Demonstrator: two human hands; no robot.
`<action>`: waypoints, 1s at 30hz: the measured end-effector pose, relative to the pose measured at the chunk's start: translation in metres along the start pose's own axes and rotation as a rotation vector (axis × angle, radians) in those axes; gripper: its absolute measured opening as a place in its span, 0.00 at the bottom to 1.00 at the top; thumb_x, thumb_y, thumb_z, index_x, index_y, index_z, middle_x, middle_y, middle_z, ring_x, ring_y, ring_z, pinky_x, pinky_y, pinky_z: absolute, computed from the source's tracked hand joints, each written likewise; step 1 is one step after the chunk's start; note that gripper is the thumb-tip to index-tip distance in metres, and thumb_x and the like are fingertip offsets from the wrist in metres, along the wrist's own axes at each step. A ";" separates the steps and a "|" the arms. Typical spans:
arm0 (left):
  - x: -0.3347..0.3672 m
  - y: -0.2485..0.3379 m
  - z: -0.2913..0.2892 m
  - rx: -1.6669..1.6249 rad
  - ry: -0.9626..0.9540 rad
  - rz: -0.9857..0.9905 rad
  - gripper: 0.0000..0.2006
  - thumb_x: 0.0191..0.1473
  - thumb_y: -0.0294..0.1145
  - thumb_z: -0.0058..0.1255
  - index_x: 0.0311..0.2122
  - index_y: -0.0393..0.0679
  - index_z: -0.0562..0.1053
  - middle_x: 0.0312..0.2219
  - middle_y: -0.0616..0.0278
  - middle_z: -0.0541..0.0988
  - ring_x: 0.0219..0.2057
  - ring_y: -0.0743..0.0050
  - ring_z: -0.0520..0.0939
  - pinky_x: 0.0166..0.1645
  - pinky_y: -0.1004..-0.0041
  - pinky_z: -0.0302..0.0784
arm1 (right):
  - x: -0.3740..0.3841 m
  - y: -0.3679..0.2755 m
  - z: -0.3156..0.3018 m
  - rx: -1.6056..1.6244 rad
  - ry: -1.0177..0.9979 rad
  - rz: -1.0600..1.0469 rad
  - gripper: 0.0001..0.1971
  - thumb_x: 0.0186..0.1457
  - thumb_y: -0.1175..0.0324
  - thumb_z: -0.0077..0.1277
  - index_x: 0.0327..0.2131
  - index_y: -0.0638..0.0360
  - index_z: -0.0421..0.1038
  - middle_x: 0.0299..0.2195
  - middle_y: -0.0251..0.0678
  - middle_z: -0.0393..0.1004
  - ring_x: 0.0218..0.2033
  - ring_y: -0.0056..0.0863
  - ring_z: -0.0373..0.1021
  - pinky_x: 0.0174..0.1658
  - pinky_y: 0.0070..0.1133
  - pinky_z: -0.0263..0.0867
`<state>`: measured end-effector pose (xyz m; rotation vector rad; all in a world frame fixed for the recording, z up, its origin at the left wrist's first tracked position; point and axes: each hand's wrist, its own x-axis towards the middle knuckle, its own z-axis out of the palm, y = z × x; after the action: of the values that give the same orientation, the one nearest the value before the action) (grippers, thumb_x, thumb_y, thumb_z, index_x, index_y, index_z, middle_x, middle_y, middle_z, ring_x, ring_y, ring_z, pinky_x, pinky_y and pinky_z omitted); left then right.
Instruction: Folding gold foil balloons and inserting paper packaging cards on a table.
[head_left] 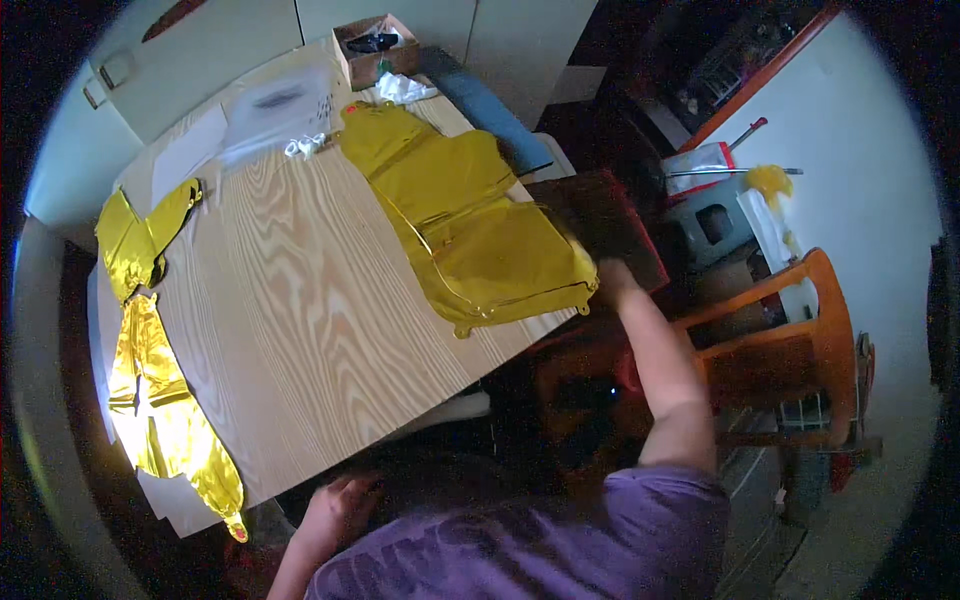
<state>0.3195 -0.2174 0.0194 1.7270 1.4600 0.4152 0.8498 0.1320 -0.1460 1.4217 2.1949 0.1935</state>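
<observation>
A large gold foil balloon (460, 220), flat and uninflated with small tabs along its rim, lies on the right part of the wood-grain table (290, 300). My right hand (614, 281) is at its near right corner, by the table's edge; its fingers are dark and mostly hidden, so whether they grip the foil does not show. My left hand (340, 508) rests low in front of the table's near edge, away from the foil, its fingers dim and blurred. More crumpled gold foil (165, 390) stretches along the table's left edge, shining brightly.
On the far side stand a cardboard box (378, 60) with a black item, white crumpled plastic (405, 90), small white ribbon rolls (306, 146) and a clear plastic sheet (275, 115). An orange wooden chair (825, 340) is at the right; cabinets (220, 50) stand behind.
</observation>
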 end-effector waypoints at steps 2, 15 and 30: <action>0.006 -0.002 -0.007 0.094 -0.015 0.119 0.15 0.52 0.31 0.57 0.47 0.44 0.75 0.33 0.47 0.80 0.33 0.44 0.82 0.35 0.55 0.80 | -0.010 0.036 0.020 0.070 0.008 -0.017 0.11 0.54 0.63 0.49 0.30 0.55 0.80 0.33 0.45 0.80 0.37 0.43 0.78 0.40 0.35 0.74; -0.007 -0.008 -0.014 0.121 -0.068 -0.032 0.18 0.54 0.36 0.54 0.50 0.45 0.74 0.39 0.46 0.80 0.38 0.43 0.82 0.42 0.55 0.81 | 0.010 0.033 -0.011 0.186 -0.019 0.082 0.11 0.57 0.66 0.49 0.36 0.57 0.81 0.36 0.47 0.80 0.40 0.39 0.77 0.45 0.31 0.72; -0.046 -0.006 -0.042 0.059 0.292 0.155 0.12 0.55 0.32 0.54 0.44 0.43 0.76 0.32 0.52 0.79 0.34 0.50 0.82 0.38 0.59 0.79 | 0.023 0.037 0.009 0.295 -0.073 0.315 0.12 0.59 0.66 0.49 0.39 0.59 0.80 0.37 0.47 0.80 0.41 0.37 0.77 0.46 0.30 0.71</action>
<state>0.2737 -0.2443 0.0517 1.8937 1.5578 0.7397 0.8767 0.1676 -0.1476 1.9032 1.9899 -0.0779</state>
